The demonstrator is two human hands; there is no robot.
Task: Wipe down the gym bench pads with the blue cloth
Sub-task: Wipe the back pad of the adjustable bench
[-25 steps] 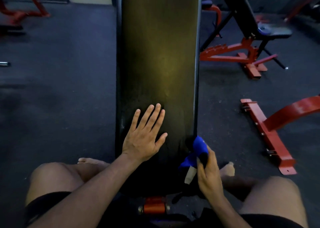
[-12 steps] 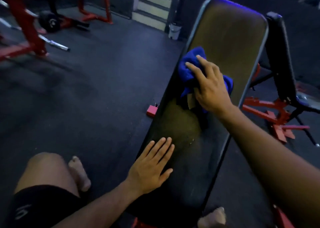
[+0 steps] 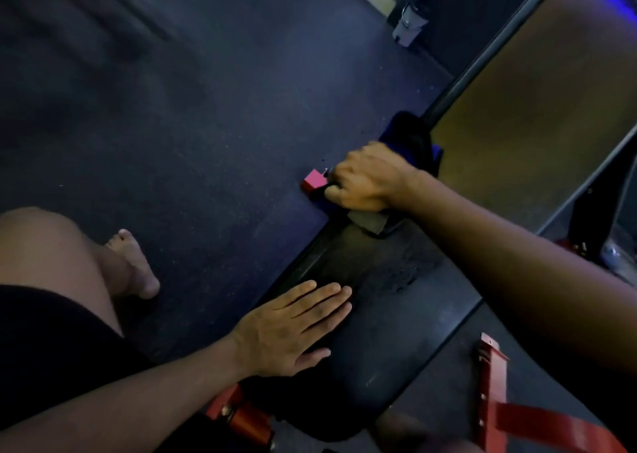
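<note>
**Operator:** Bench pads first: the long back pad (image 3: 537,115) runs away up to the right, and the seat pad (image 3: 389,342) sits nearest me. Around them is dark gym floor (image 3: 172,125), with red frame parts (image 3: 489,383) low on the right and a small red foot (image 3: 313,181) by the back pad's left edge.

**Observer:** Where's the blue cloth?

**Operator:** The blue cloth (image 3: 418,142) is bunched at the left edge of the table, right where the back pad meets the seat pad. My right hand (image 3: 368,177) has its grip closed around it, pressing it over that edge.

**Observer:** And your other hand?

**Operator:** My left hand (image 3: 293,328) lies flat on the seat pad, fingers stretched out, holding nothing. I judge it's only steadying me.

**Observer:** How far along are you?

**Operator:** Hard to say exactly. The light is dim and the picture is blurred, so I can't tell a wiped surface from an unwiped one. There's a speckled, dull patch on the seat pad near my right forearm, so I'd judge the seat pad needs a pass. The far end of the back pad is out of view.
</note>
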